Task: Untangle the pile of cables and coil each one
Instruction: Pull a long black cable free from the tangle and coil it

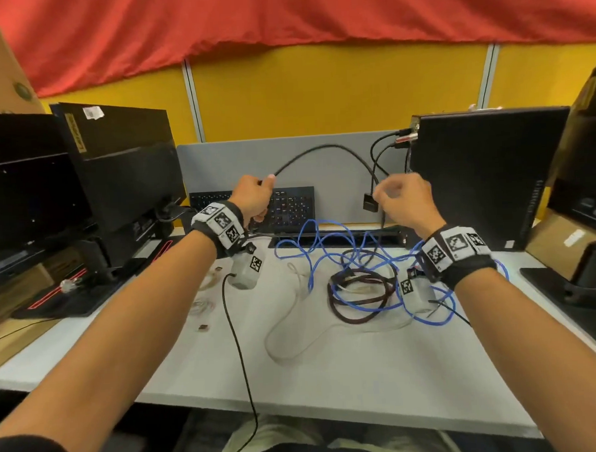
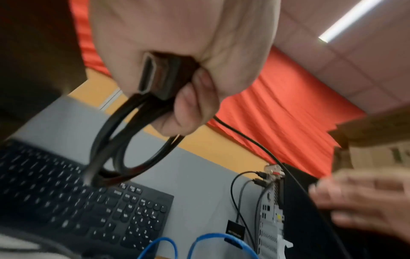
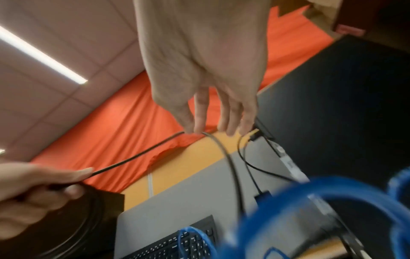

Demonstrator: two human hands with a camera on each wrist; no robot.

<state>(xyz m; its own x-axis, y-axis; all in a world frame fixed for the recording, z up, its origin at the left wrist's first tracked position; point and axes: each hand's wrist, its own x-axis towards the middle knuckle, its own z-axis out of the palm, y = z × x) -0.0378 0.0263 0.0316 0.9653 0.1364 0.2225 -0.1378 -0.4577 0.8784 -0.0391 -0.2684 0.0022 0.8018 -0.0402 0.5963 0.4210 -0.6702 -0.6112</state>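
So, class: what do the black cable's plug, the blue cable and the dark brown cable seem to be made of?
Black cable's plug: apparently moulded black plastic around a shiny metal shell.
Blue cable: smooth, slightly glossy jacket, probably plastic or rubber.
Dark brown cable: matte, faintly textured, possibly braided fabric; too blurred to confirm.

Red cloth [image 1: 280, 18] drapes over yellow partition panels [image 1: 335, 91] behind a white desk [image 1: 330, 378].

Left hand [image 1: 252, 197] fisted and raised, right hand [image 1: 406, 200] pinching
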